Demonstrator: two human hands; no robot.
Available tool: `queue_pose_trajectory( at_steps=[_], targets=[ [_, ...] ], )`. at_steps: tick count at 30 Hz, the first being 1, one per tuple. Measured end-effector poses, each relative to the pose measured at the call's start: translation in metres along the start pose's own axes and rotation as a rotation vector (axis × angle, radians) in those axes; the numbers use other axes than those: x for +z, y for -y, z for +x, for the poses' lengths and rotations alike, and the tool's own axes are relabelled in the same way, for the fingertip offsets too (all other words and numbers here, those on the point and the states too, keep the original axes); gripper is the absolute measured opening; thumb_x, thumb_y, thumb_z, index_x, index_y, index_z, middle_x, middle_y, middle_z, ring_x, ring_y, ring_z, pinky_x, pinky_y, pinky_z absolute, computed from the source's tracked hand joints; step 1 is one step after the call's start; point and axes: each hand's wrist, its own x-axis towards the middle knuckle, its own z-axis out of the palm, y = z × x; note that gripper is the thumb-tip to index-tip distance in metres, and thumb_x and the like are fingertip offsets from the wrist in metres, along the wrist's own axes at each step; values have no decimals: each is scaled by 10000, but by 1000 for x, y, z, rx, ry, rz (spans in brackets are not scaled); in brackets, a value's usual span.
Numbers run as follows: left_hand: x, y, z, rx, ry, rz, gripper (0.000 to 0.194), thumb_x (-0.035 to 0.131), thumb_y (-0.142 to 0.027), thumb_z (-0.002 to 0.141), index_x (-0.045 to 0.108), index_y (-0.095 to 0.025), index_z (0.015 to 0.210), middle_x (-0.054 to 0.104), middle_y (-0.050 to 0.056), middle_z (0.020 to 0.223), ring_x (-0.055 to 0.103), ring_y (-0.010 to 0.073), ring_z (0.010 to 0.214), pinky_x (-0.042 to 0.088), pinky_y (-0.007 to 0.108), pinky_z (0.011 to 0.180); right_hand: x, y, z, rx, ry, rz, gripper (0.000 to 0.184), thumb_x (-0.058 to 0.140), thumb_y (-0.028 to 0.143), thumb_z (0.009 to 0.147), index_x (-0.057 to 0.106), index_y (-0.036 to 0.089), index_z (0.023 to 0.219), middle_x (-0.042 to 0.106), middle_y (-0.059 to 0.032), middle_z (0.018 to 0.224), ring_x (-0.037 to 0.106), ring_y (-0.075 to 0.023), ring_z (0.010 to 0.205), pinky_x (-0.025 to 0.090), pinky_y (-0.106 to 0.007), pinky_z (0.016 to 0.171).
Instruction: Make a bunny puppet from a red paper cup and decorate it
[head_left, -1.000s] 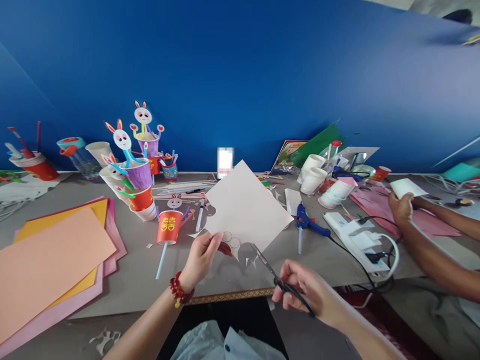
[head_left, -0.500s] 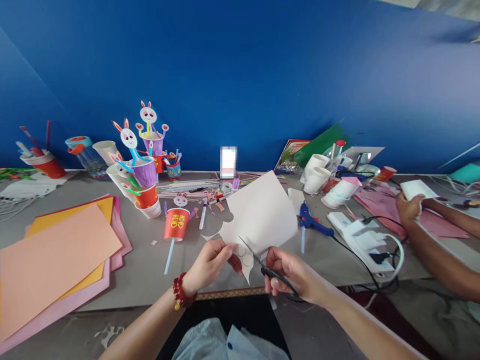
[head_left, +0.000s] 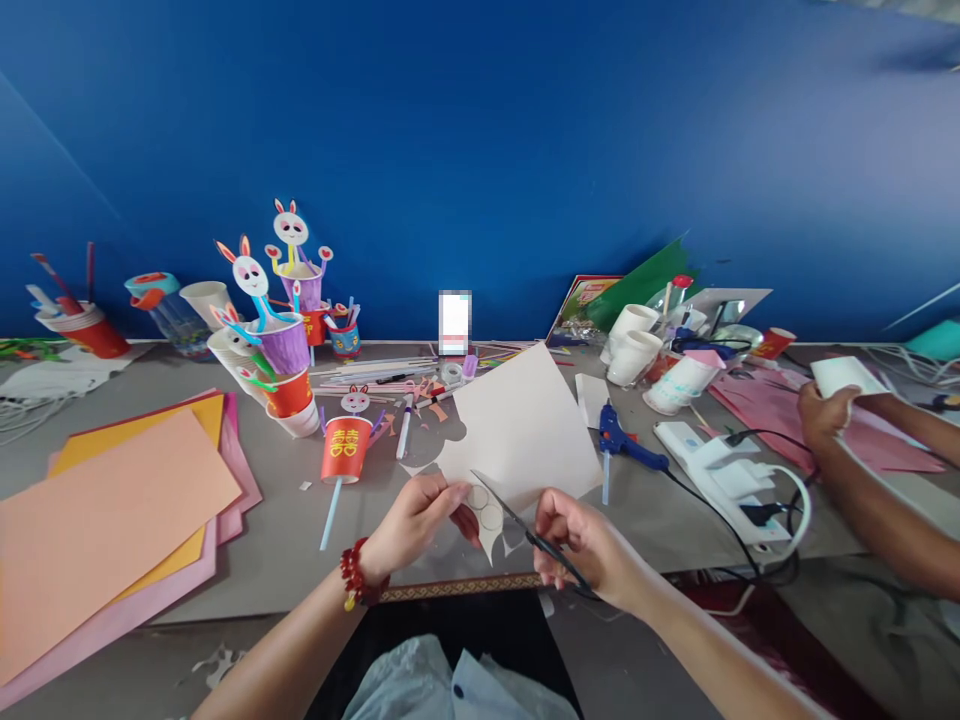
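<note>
Left hand [head_left: 424, 520]: pinching white paper [head_left: 529, 425] at 7 o'clock
Right hand [head_left: 581, 545]: gripping scissors [head_left: 531, 537], blades toward 10 o'clock
White paper: 12 o'clock of hands
Glue gun [head_left: 634, 450]: 3 o'clock of paper

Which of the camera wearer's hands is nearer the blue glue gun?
Right. The right hand, gripping scissors, is in front and slightly left of the glue gun; the left hand, holding white paper, is farther left.

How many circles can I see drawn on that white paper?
2. Both are on the white paper: one circle close to the left hand, and a second circle just below and right of it. More may be hidden under that hand.
</note>
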Motion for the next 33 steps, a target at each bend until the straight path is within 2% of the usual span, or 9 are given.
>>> queue_pose_trajectory(
  at_steps=[5,9,14,16,22,25,29,33],
  targets=[
    [-7,-3,1,-27,51,5,516,441,-478,994,714,-121,741,752,99,677,711,190,640,530,274,672,3,4,-4,-19,-15,1,480,856,388,622,430,223,768,619,72,545,563,-101,469,424,-206,459],
    [-9,-4,3,-75,62,-50,489,495,-502,966,714,-121,752,745,98,689,709,192,633,540,289,667,4,3,-6,-64,-28,-46,468,848,404,668,427,227,768,612,65,546,540,-98,466,412,-205,454],
    [-4,5,8,-84,-111,-271,373,613,-483,908,666,-128,805,718,61,689,670,162,583,538,289,622,3,0,-9,-76,-38,-111,426,800,403,733,416,230,802,628,54,596,542,-97,492,420,-212,487],
    [-2,5,8,-87,-151,-246,389,621,-502,896,650,-133,773,701,46,653,660,156,562,534,280,604,2,3,-10,-58,-10,-127,417,788,398,744,414,231,821,636,51,616,546,-101,510,428,-219,505],
    [-2,-6,8,-120,-62,-50,428,631,-551,866,637,-146,727,679,26,574,654,156,517,503,247,545,1,12,-10,-21,56,-151,414,799,367,726,439,227,878,637,57,630,554,-105,538,428,-223,534],
    [-3,-4,7,-87,-82,-79,438,622,-553,872,619,-147,706,676,33,590,642,155,534,504,258,571,3,11,-8,-33,58,-85,419,787,407,732,438,225,875,646,46,638,570,-110,536,431,-228,527],
    [2,7,1,-9,-113,-138,409,599,-534,899,657,-142,796,683,40,712,629,148,680,499,260,699,7,8,-6,-84,12,19,462,791,488,725,443,227,880,606,55,622,588,-124,556,429,-231,521],
    [12,14,-2,-55,-174,-149,430,605,-555,886,698,-141,814,678,38,730,599,147,699,481,259,721,10,7,-5,-92,0,20,484,787,526,728,443,230,894,613,45,645,585,-129,580,433,-242,546]
  ],
)
